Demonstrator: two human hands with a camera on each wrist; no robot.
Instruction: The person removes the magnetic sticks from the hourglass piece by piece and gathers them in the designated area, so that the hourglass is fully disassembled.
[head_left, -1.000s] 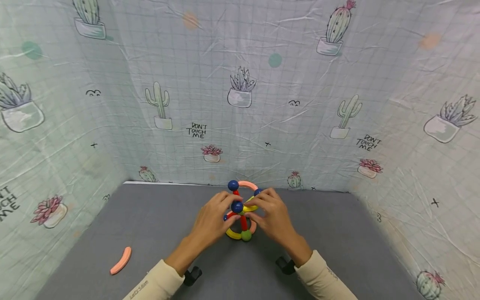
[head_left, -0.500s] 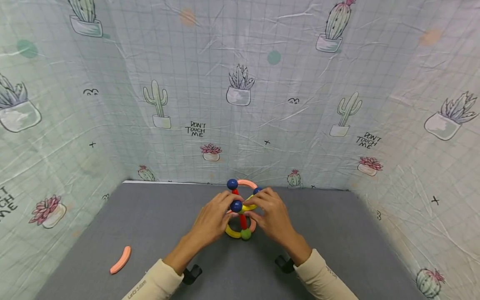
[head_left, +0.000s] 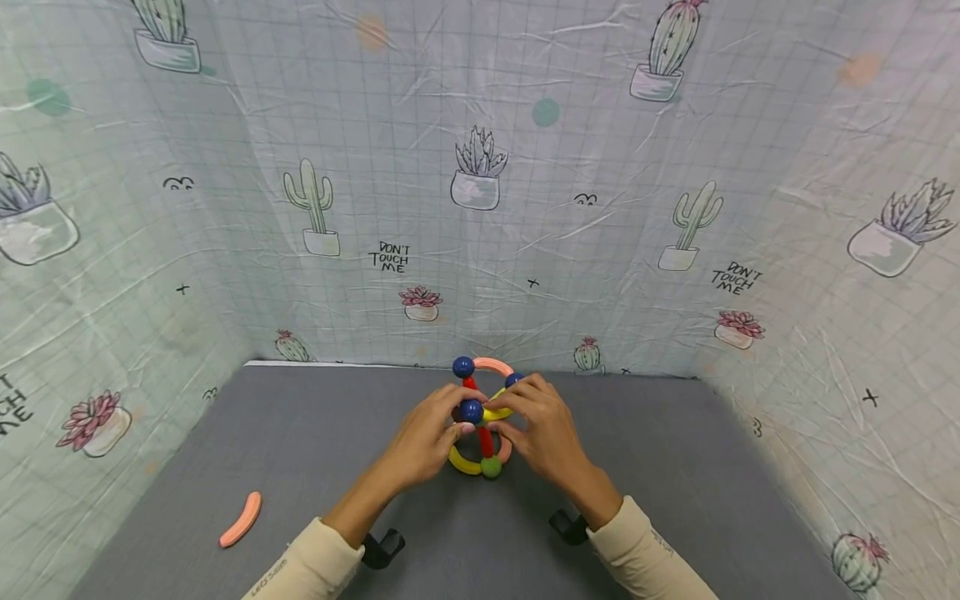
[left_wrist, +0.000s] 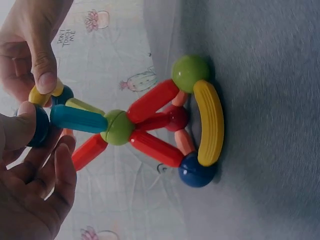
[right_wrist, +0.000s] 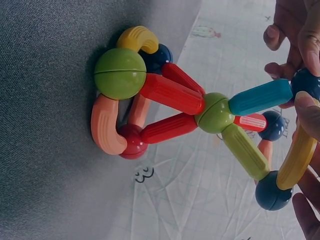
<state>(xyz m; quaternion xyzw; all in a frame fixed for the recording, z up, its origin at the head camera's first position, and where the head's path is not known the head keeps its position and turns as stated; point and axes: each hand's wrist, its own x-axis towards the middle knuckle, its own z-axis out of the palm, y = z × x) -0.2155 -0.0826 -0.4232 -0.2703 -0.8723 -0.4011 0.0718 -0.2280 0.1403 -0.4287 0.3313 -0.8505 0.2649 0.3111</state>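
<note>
A magnetic ball-and-rod structure stands on the table, its top ring between my hands. From its green centre ball [left_wrist: 118, 127], red rods slope down to a base ring, while a teal rod [right_wrist: 260, 97], a light green rod [right_wrist: 245, 151] and another red rod rise. My left hand [head_left: 420, 437] holds a dark blue ball [head_left: 471, 412] at the teal rod's upper end, thumb on one side and fingers on the other. My right hand [head_left: 551, 433] pinches the curved yellow rod [right_wrist: 297, 160], which runs from that ball to another dark blue ball [right_wrist: 273, 190].
A loose curved pink rod [head_left: 241, 520] lies at the left of the grey table [head_left: 315, 450]. A cactus-print cloth [head_left: 480, 250] hangs behind and along both sides. The base ring includes a green ball [head_left: 491, 467] and a curved yellow rod [left_wrist: 211, 122].
Both hands keep their places on the top of the structure, with only slight finger movement. The head view has shifted a little.
</note>
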